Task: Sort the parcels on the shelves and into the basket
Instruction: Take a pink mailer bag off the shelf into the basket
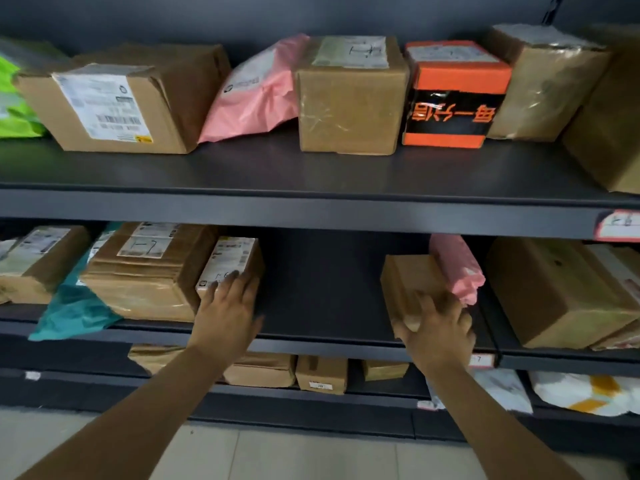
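A labelled brown cardboard box (pixel 231 263) is being touched flat-fingered by the left hand (pixel 225 315), a plain brown carton (pixel 410 282) being gripped by the right hand (pixel 441 332).

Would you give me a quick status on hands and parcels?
Left hand flat on labelled box. Right hand grips brown box. Pink bag touching its right side.

We see a dim scene. The dark shelving (pixel 311 213) swallows most of the light, and the recess between the fingers of our left hand (pixel 227 306) and right hand (pixel 440 327) is nearly black. Above the fingers, soft glare streaks the taped box (pixel 348 109), and the orange box (pixel 453 95) stands out vivid. Left of the left fingers the teal bag (pixel 74 311) is smeared; the right fingers and the brown parcel (pixel 412 282) they grip are blurred. Shelf lines bow towards the edges. Below the fingers, the floor (pixel 311 455) looks paler.
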